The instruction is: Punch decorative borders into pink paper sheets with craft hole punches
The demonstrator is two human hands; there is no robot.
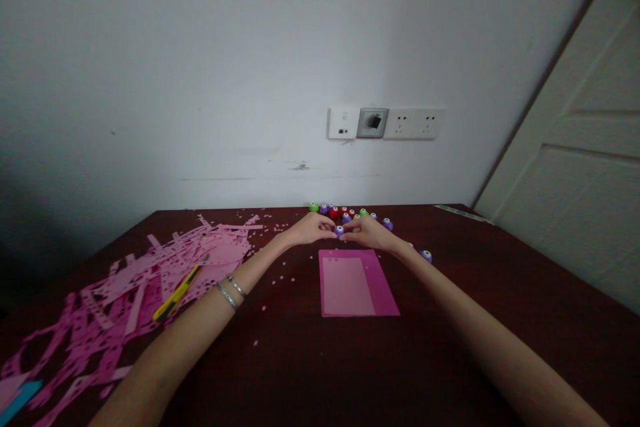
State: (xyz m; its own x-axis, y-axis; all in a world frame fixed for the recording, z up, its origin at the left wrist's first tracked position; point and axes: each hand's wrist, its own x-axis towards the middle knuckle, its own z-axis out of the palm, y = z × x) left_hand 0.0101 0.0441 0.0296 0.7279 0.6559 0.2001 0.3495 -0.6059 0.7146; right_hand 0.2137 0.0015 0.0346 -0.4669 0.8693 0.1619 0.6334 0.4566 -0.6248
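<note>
Both hands meet above the back of the table, pinching a small purple craft punch (339, 232) with a white top. My left hand (311, 228) has its fingertips on the punch's left side. From the right, my right hand (371, 233) grips it with thumb and fingers. Just in front of the hands lie a magenta paper sheet (383, 293) and a smaller light pink sheet (347, 287) on top of it. Behind them stand several similar punches, among them a green one (313, 207), a red one (333, 213) and a purple one (387, 224).
A heap of punched pink paper strips (115, 307) covers the table's left side, with a yellow utility knife (177, 293) on it. Tiny paper cut-outs are scattered left of the sheets. Another purple punch (426, 256) sits beside my right forearm. A ruler-like strip (463, 213) lies back right.
</note>
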